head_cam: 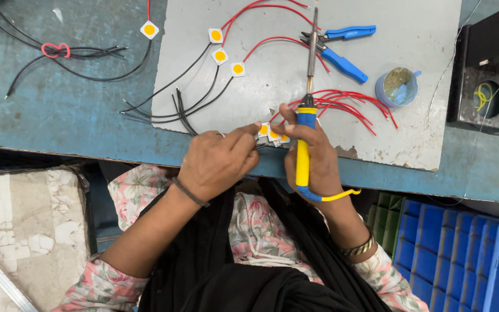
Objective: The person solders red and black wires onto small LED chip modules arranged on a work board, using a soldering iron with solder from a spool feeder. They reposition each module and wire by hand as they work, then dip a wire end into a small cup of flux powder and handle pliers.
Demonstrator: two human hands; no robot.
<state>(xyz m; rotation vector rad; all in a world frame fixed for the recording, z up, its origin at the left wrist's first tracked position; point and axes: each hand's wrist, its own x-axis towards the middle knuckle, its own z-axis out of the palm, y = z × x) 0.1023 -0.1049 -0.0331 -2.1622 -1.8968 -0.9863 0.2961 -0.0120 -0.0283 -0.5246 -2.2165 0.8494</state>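
Head view: my right hand (313,153) grips the soldering iron (306,104); my left hand (218,162) pinches LED chips (272,134). I judge this a pre-solder step; next calls for aligning tip, pad and red wires (347,107).

A worn blue bench (70,110) carries a grey board (411,86), loose black wires (82,58) and a dark metal box (486,86).

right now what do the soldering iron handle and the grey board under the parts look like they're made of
Soldering iron handle: apparently moulded plastic or rubber, matte yellow with blue bands; its shaft looks like dull bare metal. Grey board: probably a painted or laminated sheet, flat and scuffed, its near edge chipped to a brownish core, perhaps wood fibre.
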